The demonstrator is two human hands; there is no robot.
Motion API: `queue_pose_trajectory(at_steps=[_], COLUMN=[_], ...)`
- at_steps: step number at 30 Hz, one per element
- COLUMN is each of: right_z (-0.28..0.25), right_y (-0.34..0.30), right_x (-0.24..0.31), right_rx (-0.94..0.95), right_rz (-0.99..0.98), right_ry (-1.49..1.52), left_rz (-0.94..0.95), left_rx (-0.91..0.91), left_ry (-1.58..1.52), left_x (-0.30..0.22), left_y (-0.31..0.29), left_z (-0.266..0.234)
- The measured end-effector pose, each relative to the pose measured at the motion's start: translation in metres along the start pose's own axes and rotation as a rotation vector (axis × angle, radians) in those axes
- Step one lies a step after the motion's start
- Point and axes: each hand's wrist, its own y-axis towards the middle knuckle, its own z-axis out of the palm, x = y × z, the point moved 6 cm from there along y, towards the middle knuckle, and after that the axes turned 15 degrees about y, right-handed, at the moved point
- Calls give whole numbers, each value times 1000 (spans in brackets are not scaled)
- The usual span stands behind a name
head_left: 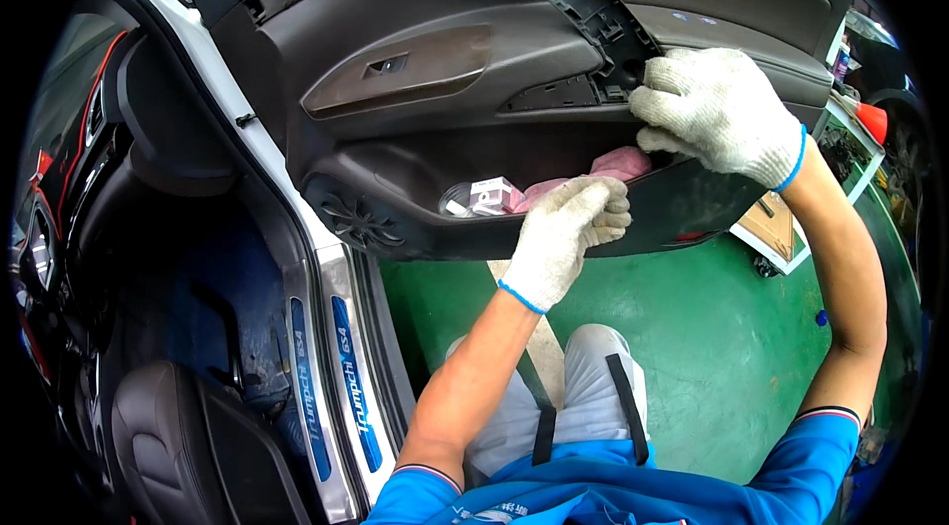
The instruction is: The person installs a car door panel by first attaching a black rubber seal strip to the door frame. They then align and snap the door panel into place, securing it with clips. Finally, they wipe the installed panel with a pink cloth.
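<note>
A dark car door panel stands open before me, with a strip of exposed black clip frame curving along it. My right hand, in a white knit glove, is at the frame's lower right end. Its fingers curl inward, and whatever they grip is hidden. Lower down, my gloved left hand is closed in front of the door pocket. Its fingertips bunch together; anything between them is out of sight. The pocket holds a pink cloth, a small white box and a clear round item.
To the left lie the silver door sill, a dark seat and the blue footwell floor. Right of the door is a white cart carrying a brown board. An orange-red cone-shaped object sits beyond. The floor is green.
</note>
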Motion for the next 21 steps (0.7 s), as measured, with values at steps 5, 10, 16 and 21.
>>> queue_pose_trajectory(at_steps=[5,10,16,21], right_z=[9,16,10,33], right_y=[0,5,-9,-44], right_x=[8,6,-5,-37], right_rx=[-224,-602,-616,-587], right_rz=[129,349,401,837], right_ry=[-117,-45,132,697], left_rz=[12,59,660,663], left_rx=[15,-3,-415,-479], left_ry=[9,14,714,908], left_x=[1,-15,-74,-115], left_y=[9,5,15,16], left_z=[10,9,28,45])
